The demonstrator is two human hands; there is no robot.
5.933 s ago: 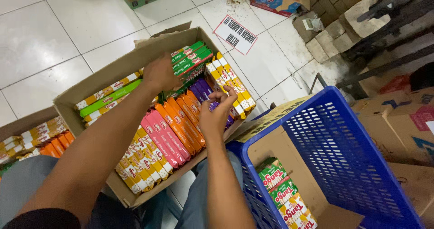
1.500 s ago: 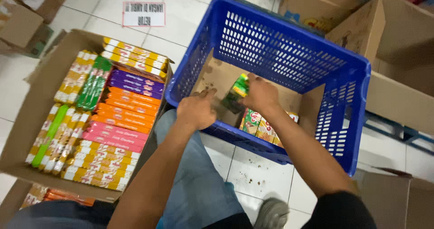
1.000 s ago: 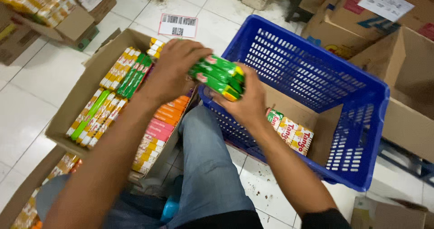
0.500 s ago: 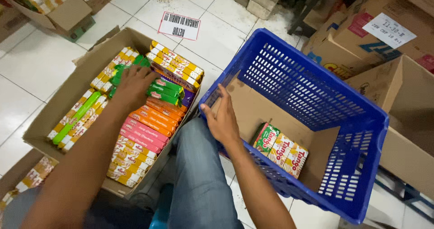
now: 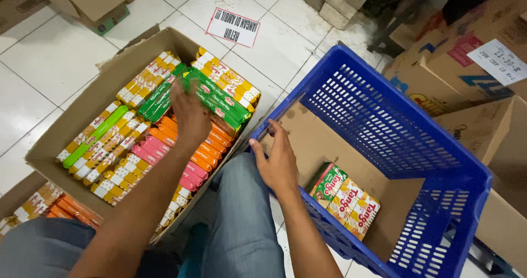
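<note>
My left hand (image 5: 189, 113) is inside the open cardboard box (image 5: 107, 85), its fingers closed on the end of a few green wafer packs (image 5: 217, 99). These packs lie slanted over rows of orange, pink and yellow packs. My right hand (image 5: 277, 162) rests with its fingers apart on the near rim of the blue plastic crate (image 5: 384, 94) and holds nothing. The crate is lined with cardboard (image 5: 307, 138). Three packs (image 5: 346, 195) lie in its near right corner.
A paper sign (image 5: 233, 27) lies on the white tiled floor behind the box. Stacked cardboard cartons (image 5: 466, 74) stand to the right of the crate. Another box of packs (image 5: 33, 212) is at lower left, a small carton (image 5: 90, 0) at top left. My knee (image 5: 241, 217) is between box and crate.
Both hands lifted the green packs out of the blue crate and over to the cardboard box. My right hand let go and settled on the crate's rim. My left hand stays on the packs.
</note>
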